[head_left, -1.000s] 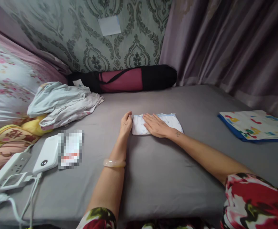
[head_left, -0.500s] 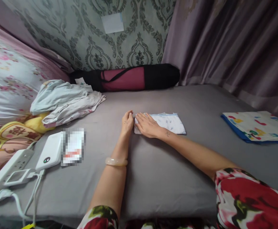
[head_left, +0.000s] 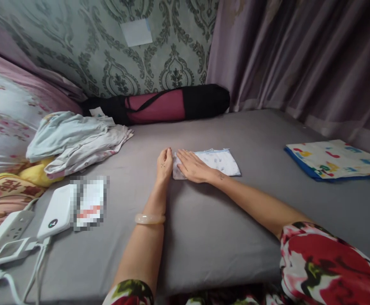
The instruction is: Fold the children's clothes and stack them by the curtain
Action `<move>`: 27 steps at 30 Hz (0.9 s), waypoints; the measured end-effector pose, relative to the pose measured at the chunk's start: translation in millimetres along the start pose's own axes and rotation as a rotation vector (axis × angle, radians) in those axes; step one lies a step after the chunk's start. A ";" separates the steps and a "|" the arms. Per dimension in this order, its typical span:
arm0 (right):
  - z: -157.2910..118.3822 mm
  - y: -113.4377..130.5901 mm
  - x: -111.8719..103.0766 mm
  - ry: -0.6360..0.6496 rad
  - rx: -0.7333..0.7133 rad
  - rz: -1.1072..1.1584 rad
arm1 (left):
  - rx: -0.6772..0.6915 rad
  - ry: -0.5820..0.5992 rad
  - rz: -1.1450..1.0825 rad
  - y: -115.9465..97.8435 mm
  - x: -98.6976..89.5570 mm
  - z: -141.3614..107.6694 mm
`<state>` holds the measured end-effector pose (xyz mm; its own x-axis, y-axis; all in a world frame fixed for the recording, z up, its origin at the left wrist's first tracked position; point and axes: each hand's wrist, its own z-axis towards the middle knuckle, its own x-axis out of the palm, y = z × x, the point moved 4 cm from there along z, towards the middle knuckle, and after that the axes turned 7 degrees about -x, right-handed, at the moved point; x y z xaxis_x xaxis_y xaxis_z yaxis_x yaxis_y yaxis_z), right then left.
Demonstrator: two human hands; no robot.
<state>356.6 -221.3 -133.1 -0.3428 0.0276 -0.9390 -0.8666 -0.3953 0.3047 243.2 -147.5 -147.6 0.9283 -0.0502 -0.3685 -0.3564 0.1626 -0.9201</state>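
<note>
A small folded white cloth (head_left: 224, 163) with a faint print and light blue edging lies flat on the bed. My right hand (head_left: 191, 165) rests palm down on its left part, fingers stretched out and close together. At the cloth's left edge my left hand (head_left: 165, 165) stands on its side, palm turned toward the cloth. Its fingers are seen edge-on and partly hidden; they look straight rather than curled. A pale bangle (head_left: 149, 219) circles my left forearm.
Crumpled light clothes (head_left: 76, 137) lie at the left, near a yellow cushion (head_left: 8, 188). A white power bank (head_left: 57, 210), cables and a power strip (head_left: 8, 235) are at front left. A black and maroon long bag (head_left: 159, 104) lies along the wall. A folded colourful cloth (head_left: 334, 159) is at right.
The view has shifted slightly, so everything sits a little further left. My right hand still lies on the cloth and my left hand stays at its left edge.
</note>
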 end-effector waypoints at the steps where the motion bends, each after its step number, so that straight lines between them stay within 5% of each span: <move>1: -8.0 -5.1 -4.8 -0.005 0.010 -0.026 | 0.033 0.005 0.046 -1.6 1.5 -1.7; 10: -68.1 -59.6 -18.6 0.017 0.069 -0.144 | 0.407 0.233 0.724 -27.6 38.3 -42.6; 15: -68.9 -69.6 -11.3 0.027 0.061 -0.088 | 0.306 0.371 0.852 -22.2 44.7 -44.0; 27: -78.0 -96.1 -20.8 -0.049 0.247 -0.132 | 0.215 0.425 0.925 -14.8 47.2 -38.6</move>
<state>475.2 -255.5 -155.2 -0.2335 0.1106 -0.9661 -0.9648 -0.1498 0.2160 288.2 -190.3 -156.5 0.1729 -0.1523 -0.9731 -0.8449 0.4848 -0.2260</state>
